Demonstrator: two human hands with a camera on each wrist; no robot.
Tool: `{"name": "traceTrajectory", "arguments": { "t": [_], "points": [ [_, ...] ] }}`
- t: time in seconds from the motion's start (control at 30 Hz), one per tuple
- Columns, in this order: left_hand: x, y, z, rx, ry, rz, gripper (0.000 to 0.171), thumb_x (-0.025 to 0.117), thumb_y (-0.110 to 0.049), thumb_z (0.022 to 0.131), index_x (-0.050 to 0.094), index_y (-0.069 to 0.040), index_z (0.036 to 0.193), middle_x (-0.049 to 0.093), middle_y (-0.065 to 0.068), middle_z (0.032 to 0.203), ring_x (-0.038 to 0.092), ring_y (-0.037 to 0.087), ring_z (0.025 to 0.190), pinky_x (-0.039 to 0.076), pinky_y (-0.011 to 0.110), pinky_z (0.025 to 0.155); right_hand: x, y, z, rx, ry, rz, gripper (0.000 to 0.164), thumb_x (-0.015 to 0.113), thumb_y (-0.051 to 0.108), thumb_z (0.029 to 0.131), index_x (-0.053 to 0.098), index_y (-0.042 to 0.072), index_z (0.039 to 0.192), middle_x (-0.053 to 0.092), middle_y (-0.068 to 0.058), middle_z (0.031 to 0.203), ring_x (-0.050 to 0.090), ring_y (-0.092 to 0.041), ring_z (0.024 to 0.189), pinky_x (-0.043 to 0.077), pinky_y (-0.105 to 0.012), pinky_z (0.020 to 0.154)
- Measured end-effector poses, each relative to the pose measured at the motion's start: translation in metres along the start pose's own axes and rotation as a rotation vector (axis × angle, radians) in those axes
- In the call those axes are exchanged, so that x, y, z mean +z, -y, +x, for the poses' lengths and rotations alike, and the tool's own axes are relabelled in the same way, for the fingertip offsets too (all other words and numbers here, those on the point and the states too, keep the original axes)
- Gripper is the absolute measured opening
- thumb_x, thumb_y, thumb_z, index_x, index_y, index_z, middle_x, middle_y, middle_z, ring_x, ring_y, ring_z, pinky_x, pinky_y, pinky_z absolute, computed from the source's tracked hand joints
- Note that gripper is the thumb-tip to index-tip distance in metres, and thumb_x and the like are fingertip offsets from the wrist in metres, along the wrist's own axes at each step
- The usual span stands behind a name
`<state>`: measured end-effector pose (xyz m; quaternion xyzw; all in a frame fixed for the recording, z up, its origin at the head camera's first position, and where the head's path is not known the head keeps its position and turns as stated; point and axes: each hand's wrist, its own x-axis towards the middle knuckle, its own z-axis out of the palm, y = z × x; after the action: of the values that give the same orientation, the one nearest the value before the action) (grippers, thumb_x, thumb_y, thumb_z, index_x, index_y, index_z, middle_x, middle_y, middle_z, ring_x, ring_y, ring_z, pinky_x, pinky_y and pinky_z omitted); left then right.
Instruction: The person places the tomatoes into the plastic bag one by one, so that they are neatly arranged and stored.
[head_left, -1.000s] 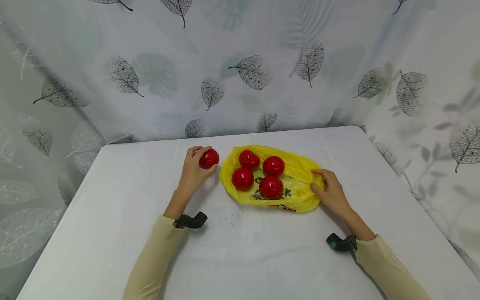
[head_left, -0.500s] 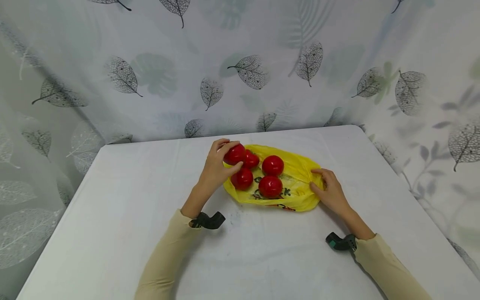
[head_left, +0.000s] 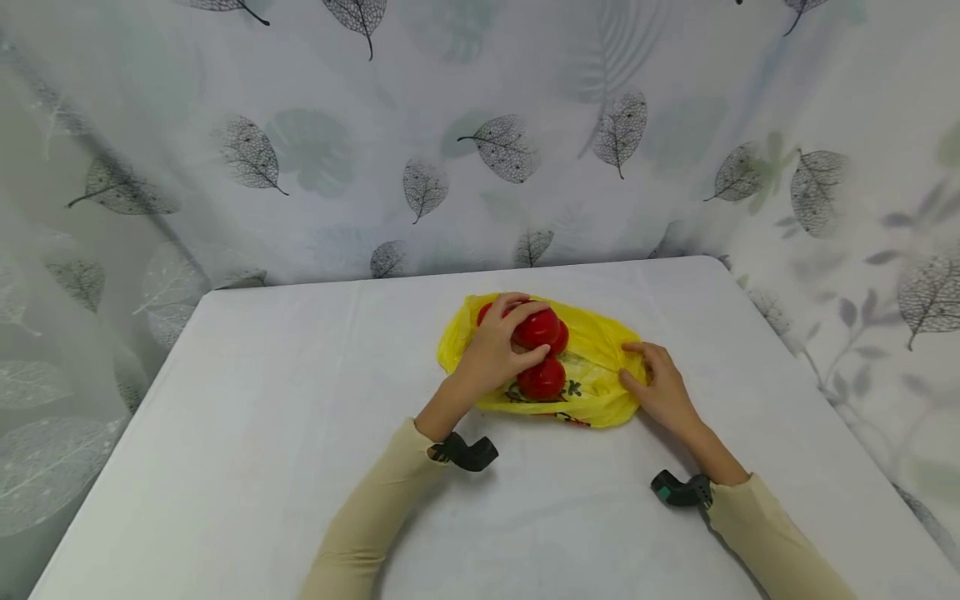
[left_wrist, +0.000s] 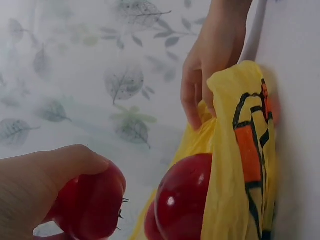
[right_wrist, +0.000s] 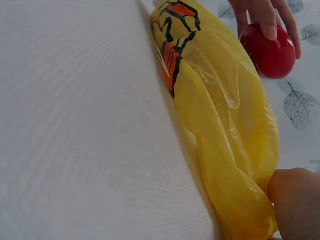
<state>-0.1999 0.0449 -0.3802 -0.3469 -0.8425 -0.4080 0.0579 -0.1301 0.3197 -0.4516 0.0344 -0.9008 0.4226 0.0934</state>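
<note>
My left hand (head_left: 489,354) grips a red tomato (head_left: 536,328) above the yellow plastic bag (head_left: 600,335). In the left wrist view, small dark stem bits show on this tomato (left_wrist: 95,205), and it hangs apart from those in the bag. Another tomato (head_left: 542,380) lies in the bag's opening, and one more (left_wrist: 184,197) shows beside the bag wall in the left wrist view. My left hand and the held tomato partly or wholly hide the others. At the bag's right end, my right hand (head_left: 663,390) pinches the gathered plastic between thumb and fingers.
The bag lies on a white-covered table (head_left: 247,433), towards its far edge. Behind stands a leaf-patterned curtain (head_left: 337,125). Each wrist carries a black camera mount; the left mount (head_left: 468,452) sits close to the bag's near side.
My left hand has carried the tomato rightward from the table left of the bag to over the bag's middle. My right hand stays at the bag's right end.
</note>
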Motion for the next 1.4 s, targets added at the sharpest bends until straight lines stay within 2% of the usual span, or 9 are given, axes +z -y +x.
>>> {"name": "traceTrajectory", "arguments": {
  "t": [0.4,0.6,0.77,0.9,1.07,1.2,1.4],
  "points": [
    [0.043,-0.016,0.008,0.027,0.129,0.042,0.056,0.073,-0.026,0.087,0.052,-0.017,0.139,0.041,0.012,0.144,0.046,0.027,0.129,0.05,0.033,0.099,-0.001,0.002,0.003,-0.011,-0.002,0.017,0.04,0.059,0.006,0.094,0.049,-0.006,0.131,0.038,-0.031,0.138,0.038,-0.047,0.126,0.032,-0.061,0.104],
    [0.06,-0.017,0.009,0.063,0.187,0.138,0.054,0.072,-0.03,0.088,0.054,-0.02,0.138,0.044,0.008,0.14,0.046,0.023,0.127,0.048,0.034,0.101,0.0,0.002,0.004,-0.014,-0.001,0.021,0.04,0.059,0.005,0.094,0.05,-0.006,0.13,0.039,-0.031,0.136,0.038,-0.047,0.126,0.032,-0.061,0.105],
    [0.07,-0.016,0.011,0.091,0.228,0.258,0.055,0.072,-0.035,0.087,0.055,-0.022,0.138,0.047,0.007,0.138,0.049,0.02,0.123,0.048,0.028,0.1,0.002,-0.001,0.006,-0.024,-0.006,0.015,0.04,0.059,0.006,0.093,0.05,-0.006,0.13,0.04,-0.031,0.136,0.039,-0.047,0.126,0.033,-0.061,0.104],
    [0.074,-0.013,0.013,0.114,0.251,0.407,0.057,0.07,-0.039,0.088,0.052,-0.023,0.14,0.048,0.007,0.139,0.053,0.019,0.122,0.048,0.026,0.1,0.002,0.0,0.009,-0.026,0.005,0.017,0.04,0.059,0.007,0.093,0.05,-0.006,0.13,0.039,-0.03,0.136,0.039,-0.047,0.127,0.033,-0.061,0.105],
    [0.075,-0.011,0.014,0.122,0.287,0.529,0.057,0.067,-0.043,0.09,0.051,-0.024,0.142,0.048,0.007,0.141,0.055,0.017,0.121,0.048,0.025,0.1,0.004,0.001,0.011,-0.038,0.009,0.015,0.04,0.06,0.006,0.093,0.051,-0.006,0.13,0.04,-0.03,0.136,0.039,-0.047,0.127,0.033,-0.061,0.104],
    [0.077,-0.01,0.012,0.127,0.28,0.597,0.058,0.067,-0.045,0.09,0.051,-0.024,0.141,0.049,0.007,0.14,0.057,0.017,0.119,0.049,0.024,0.098,0.004,0.0,0.013,-0.053,0.015,0.018,0.04,0.06,0.005,0.092,0.051,-0.007,0.129,0.041,-0.031,0.135,0.038,-0.047,0.126,0.033,-0.061,0.104],
    [0.078,-0.015,0.014,0.106,0.29,0.639,0.057,0.065,-0.044,0.091,0.05,-0.023,0.142,0.048,0.008,0.141,0.05,0.021,0.127,0.044,0.029,0.105,0.002,-0.004,0.013,-0.057,0.023,0.01,0.04,0.059,0.007,0.093,0.05,-0.007,0.13,0.04,-0.031,0.136,0.04,-0.048,0.124,0.034,-0.062,0.102]
  ]
}}
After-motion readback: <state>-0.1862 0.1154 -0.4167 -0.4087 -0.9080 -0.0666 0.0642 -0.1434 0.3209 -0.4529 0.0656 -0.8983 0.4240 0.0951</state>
